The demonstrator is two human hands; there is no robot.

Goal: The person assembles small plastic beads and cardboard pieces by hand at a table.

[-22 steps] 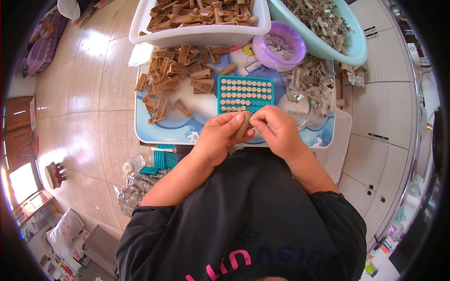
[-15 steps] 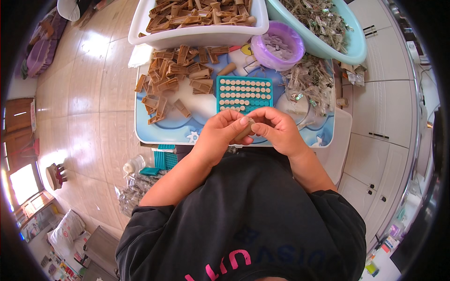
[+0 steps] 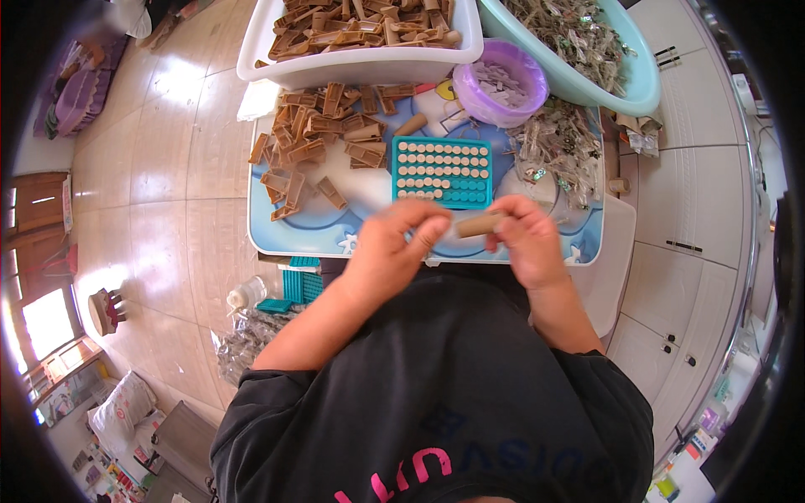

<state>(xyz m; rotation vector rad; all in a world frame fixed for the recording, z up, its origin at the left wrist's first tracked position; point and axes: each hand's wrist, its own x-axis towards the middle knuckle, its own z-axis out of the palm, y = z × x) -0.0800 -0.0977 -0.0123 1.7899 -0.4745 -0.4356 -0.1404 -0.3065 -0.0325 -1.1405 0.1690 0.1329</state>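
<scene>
Between the fingers and thumb of my right hand is a brown plastic tube, held lying sideways just in front of the teal tray. My left hand is a little apart from the tube's left end. Its thumb and fingers are pressed together, and whatever may be in them is hidden. Rows of small round beige pieces fill most of the teal tray; some slots at its lower right hold none. Another brown tube lies beyond the tray. Loose brown half-shell parts are piled to its left.
A white bin of brown parts stands at the back, beside a purple bowl of small pale pieces. At the back right is a light-blue basin of clear wrapped bits, with more wrapped bits heaped below it. Teal trays sit at lower left.
My hands, together around the tube before, have separated. The right one has carried the tube to the right and turned it sideways; the left has drawn back slightly to the left.
</scene>
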